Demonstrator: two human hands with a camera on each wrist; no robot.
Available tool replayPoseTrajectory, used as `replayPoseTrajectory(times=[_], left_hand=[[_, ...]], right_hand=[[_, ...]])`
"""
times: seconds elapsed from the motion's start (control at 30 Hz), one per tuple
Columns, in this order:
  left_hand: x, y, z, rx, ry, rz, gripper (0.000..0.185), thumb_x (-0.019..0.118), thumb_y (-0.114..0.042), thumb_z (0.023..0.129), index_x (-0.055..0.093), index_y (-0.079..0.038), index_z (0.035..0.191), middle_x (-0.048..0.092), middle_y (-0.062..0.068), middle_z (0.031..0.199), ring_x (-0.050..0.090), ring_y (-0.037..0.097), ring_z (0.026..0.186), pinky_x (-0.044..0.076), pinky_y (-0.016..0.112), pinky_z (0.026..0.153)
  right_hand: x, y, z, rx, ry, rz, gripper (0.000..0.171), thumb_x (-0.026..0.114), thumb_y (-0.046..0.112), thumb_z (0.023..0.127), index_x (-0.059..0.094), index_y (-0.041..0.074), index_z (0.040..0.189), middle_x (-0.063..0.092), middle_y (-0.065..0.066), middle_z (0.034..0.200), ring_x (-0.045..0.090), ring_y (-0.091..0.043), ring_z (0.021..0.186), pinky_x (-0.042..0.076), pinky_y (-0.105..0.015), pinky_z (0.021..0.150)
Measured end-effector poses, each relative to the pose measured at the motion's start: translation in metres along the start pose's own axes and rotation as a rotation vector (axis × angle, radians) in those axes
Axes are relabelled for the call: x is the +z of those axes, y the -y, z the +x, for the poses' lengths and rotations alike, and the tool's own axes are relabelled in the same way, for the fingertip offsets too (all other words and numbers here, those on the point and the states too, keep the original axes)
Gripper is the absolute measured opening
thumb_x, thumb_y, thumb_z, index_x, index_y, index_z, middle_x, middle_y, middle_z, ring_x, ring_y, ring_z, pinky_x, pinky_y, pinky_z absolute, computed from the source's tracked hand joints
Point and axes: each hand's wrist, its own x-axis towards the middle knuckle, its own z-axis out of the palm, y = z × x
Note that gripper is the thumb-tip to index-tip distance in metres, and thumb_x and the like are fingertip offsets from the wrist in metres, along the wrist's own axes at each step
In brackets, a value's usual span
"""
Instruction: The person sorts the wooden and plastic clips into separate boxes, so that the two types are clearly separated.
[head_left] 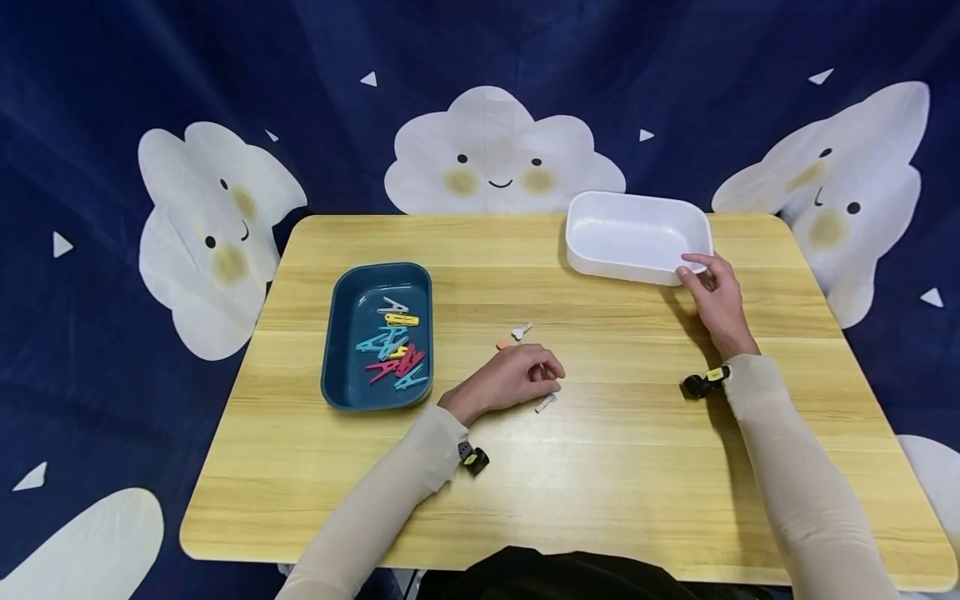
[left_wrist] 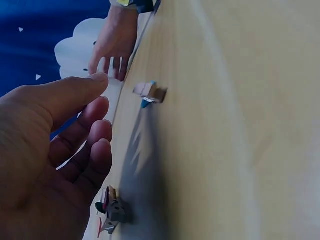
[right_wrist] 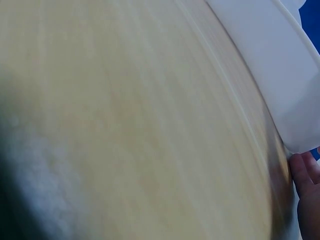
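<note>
Low over the table, my left hand (head_left: 513, 379) has its fingers loosely bent, with nothing between thumb and fingertips. Just past its fingertips lies a small wooden clip (left_wrist: 147, 92) with a blue part. Beyond the knuckles in the head view are a white-topped small clip (head_left: 518, 332) and an orange piece (head_left: 502, 345), partly hidden by the hand. At the far right, my right hand (head_left: 722, 310) pinches the near right corner of a white plastic bin (head_left: 626, 271), its thumb on the outer wall and a finger over the rim.
A dark blue bin (head_left: 341, 333) stands on the left, holding several coloured plastic clothespins (head_left: 401, 321) in yellow, blue, red and grey. The wooden table (head_left: 615, 500) has a dark blue cloud-print curtain (head_left: 330, 50) behind it.
</note>
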Motion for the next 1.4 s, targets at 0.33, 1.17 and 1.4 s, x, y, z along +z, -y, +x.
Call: replayPoseTrajectory(times=[0.33,1.17,1.4], left_hand=[[0.008,0.001,-0.017,-0.084,0.001,0.051,0.018,0.077,-0.027,0.104,0.075,-0.016,0.118,0.073,-0.008,0.106,0.064,0.004,0.093,0.054,0.022,0.087],[0.010,-0.001,-0.001,0.040,-0.023,0.186,0.006,0.073,-0.026,0.108,0.076,-0.021,0.107,0.071,-0.009,0.100,0.062,0.003,0.093,0.051,0.020,0.087],[0.000,-0.010,0.029,0.106,-0.102,0.105,0.007,0.073,-0.023,0.108,0.077,-0.018,0.110,0.074,-0.005,0.104,0.064,0.004,0.090,0.054,0.019,0.082]], right_hand=[[0.000,0.004,-0.004,0.000,0.017,-0.004,0.043,0.065,0.033,0.111,0.064,0.019,0.151,0.027,-0.013,0.176,0.046,-0.021,0.151,0.033,-0.034,0.128],[0.003,0.000,-0.002,-0.016,-0.016,-0.010,0.042,0.067,0.033,0.110,0.066,0.019,0.150,0.030,-0.011,0.176,0.043,-0.019,0.152,0.034,-0.029,0.127],[0.002,-0.001,-0.003,-0.024,-0.017,-0.002,0.044,0.067,0.033,0.110,0.065,0.017,0.151,0.030,-0.013,0.176,0.040,-0.020,0.154,0.029,-0.036,0.132]])
